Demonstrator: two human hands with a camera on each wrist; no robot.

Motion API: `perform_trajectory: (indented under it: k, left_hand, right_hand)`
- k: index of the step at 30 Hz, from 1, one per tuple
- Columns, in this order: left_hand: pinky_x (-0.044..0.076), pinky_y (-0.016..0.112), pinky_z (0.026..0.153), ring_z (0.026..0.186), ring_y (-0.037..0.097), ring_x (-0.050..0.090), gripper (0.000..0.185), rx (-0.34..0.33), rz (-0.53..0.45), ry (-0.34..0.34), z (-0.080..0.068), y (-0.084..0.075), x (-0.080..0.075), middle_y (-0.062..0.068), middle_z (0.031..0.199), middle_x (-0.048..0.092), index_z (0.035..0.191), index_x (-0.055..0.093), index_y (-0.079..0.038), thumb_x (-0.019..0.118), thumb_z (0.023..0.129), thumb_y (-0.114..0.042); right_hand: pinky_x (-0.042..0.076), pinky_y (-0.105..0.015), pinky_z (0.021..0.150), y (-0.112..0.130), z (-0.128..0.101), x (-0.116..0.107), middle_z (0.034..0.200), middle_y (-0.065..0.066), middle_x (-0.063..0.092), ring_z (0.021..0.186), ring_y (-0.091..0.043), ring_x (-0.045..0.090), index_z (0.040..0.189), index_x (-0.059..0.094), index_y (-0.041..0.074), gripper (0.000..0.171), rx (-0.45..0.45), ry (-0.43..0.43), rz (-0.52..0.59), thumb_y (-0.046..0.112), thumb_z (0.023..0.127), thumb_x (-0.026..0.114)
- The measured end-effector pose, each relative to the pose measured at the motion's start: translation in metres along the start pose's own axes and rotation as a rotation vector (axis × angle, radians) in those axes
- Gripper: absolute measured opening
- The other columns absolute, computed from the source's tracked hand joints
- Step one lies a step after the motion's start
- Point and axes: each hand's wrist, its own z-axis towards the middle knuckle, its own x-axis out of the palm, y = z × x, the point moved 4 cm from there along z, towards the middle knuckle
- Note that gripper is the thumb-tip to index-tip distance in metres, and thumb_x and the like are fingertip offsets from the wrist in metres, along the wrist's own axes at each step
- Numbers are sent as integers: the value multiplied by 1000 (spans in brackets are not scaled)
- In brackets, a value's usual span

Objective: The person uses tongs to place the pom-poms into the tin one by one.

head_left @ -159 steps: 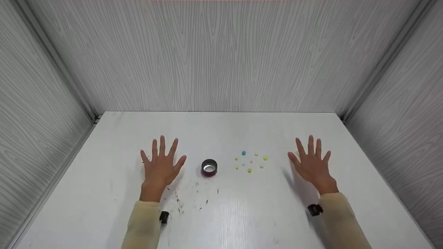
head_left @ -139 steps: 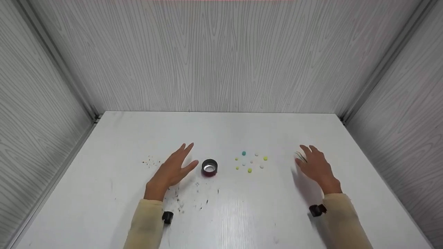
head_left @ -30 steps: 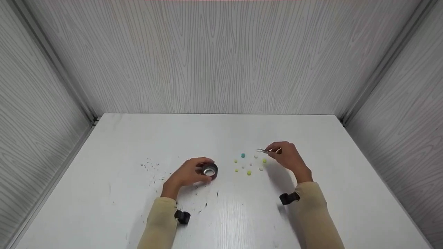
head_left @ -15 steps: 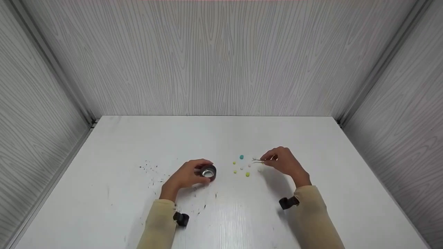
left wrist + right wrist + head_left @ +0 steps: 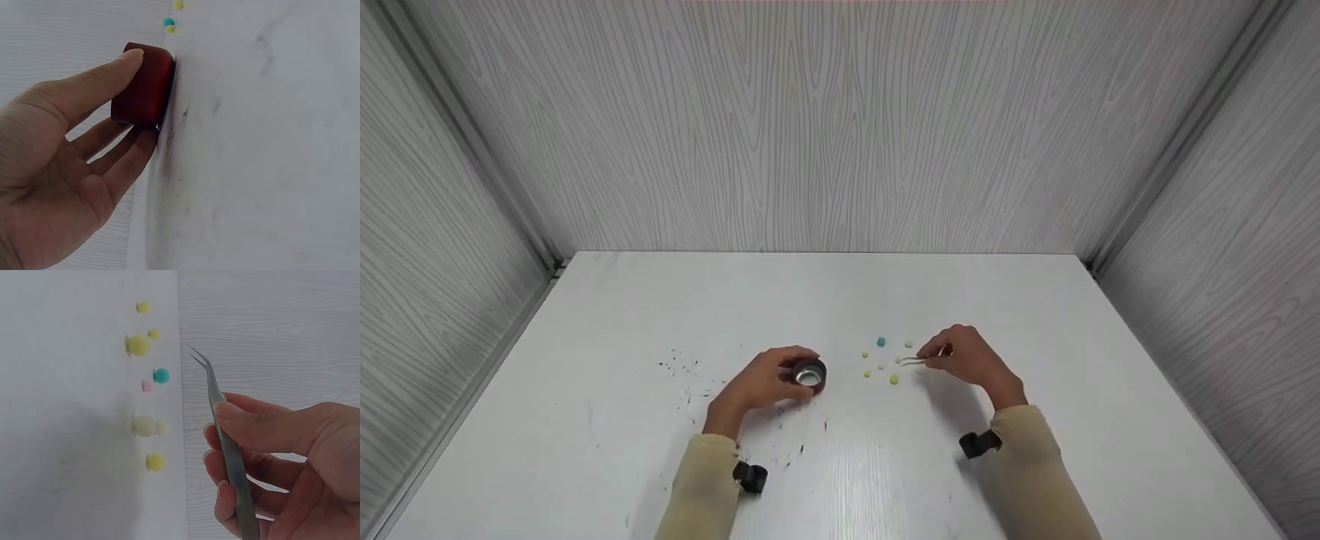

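Left hand (image 5: 765,380) curled round the small round dark red cup with the shiny metal inside (image 5: 810,373), thumb on its side, keeping it flat on the white table (image 5: 1035,300). Right hand (image 5: 971,358) pinching thin silver metal tweezers (image 5: 222,433), tips a little apart, holding nothing, just right of the cup. Tiny soft balls to the right of the cup: a teal ball (image 5: 880,342), a big yellow ball (image 5: 893,379), smaller pale and yellow ones near them. Best to lower the tweezer tips slowly onto one ball only, squeeze gently so it cannot pop away, then lift straight up. Good to keep the cup still and close.
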Motion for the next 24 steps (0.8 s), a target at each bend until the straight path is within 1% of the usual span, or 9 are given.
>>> perform_trajectory:
  k: [5, 11, 19, 22, 24]
  left_hand:
    - [48, 58, 111, 134, 44, 57, 59, 1, 0, 1, 0, 1, 0, 17, 143, 61, 142, 60, -8, 81, 87, -8]
    - [47, 59, 112, 134, 44, 57, 58, 9, 15, -1, 1, 1, 0, 17, 143, 62, 142, 60, -10, 82, 87, -9]
    - [48, 57, 111, 134, 42, 58, 59, 21, -20, 15, 0, 0, 0, 16, 140, 63, 142, 60, -7, 81, 87, -7]
    - [48, 57, 111, 133, 42, 58, 59, 25, -15, 16, 0, 0, 0, 17, 140, 63, 142, 60, -7, 82, 87, -8]
    - [48, 56, 111, 133, 42, 58, 59, 23, -15, 16, 0, 0, -1, 16, 140, 63, 142, 60, -7, 82, 87, -8]
  right_hand:
    - [48, -26, 72, 0, 0, 2, 102, -7, 79, 85, -16, 58, 101, 84, 11, 16, 6, 16, 7, 3, 88, 78]
    - [49, -27, 70, -1, 0, 5, 103, -10, 79, 82, -15, 59, 100, 84, 9, 15, 11, 26, 28, 2, 87, 79]
    - [51, -26, 71, -7, 3, 12, 104, -12, 80, 84, -14, 64, 100, 84, 9, 15, 10, 49, 53, 2, 87, 79]
    - [52, -26, 72, -9, 4, 14, 105, -12, 80, 85, -14, 65, 100, 84, 8, 16, 13, 50, 56, 0, 87, 78]
    - [51, -26, 72, -10, 5, 16, 104, -12, 80, 84, -14, 63, 100, 84, 8, 17, 11, 52, 55, 0, 87, 78]
